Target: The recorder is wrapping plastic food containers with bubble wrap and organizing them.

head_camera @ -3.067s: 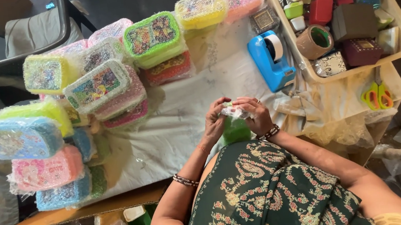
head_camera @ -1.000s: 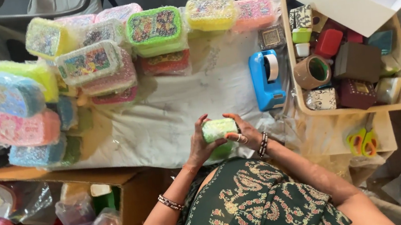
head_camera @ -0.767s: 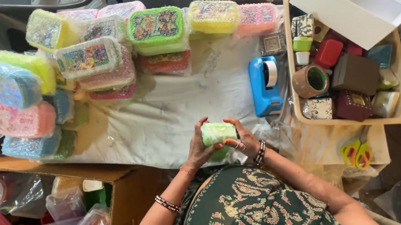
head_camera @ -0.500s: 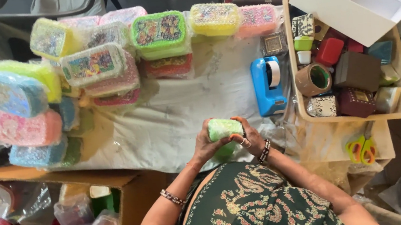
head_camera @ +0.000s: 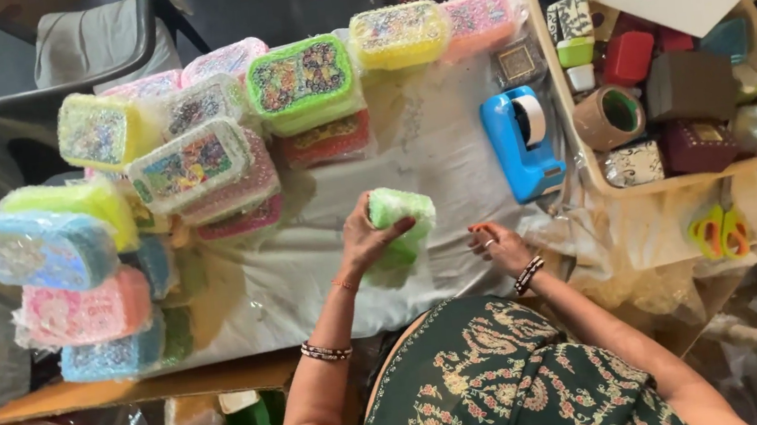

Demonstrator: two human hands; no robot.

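The left hand (head_camera: 364,238) alone now grips the green wrapped box (head_camera: 401,219), set on the white-covered tabletop (head_camera: 328,266). The right hand (head_camera: 496,246) has let go, fingers loosely apart beside it, suggesting wrapping is finished.

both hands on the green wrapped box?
No: only the left hand holds the green wrapped box; the right hand rests apart on the table.
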